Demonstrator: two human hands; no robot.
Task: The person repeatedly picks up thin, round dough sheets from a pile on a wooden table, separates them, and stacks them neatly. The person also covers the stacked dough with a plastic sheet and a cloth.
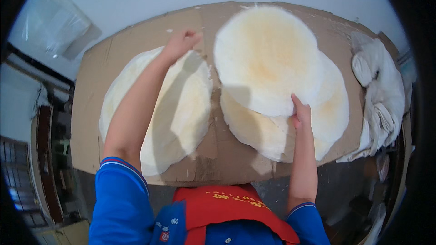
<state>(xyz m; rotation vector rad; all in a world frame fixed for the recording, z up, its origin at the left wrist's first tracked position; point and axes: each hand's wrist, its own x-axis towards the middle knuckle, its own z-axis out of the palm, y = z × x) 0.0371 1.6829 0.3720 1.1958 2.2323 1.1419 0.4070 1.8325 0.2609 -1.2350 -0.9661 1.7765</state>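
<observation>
My right hand grips the near right edge of a large round white sheet, thin and yellowish in its middle, thumb on top. The sheet lies over or just above other such round sheets on the right. My left hand, fingers curled and a little blurred, hangs above the far edge of a left pile of round sheets; whether it holds anything cannot be told. Its forearm crosses over that pile, and a shadow falls on the sheets.
Cardboard covers the table beneath both piles. White cloth and clear plastic lie bunched at the right edge. A wall runs behind the table, with a clear plastic sheet at the far left. Shelving stands at the left.
</observation>
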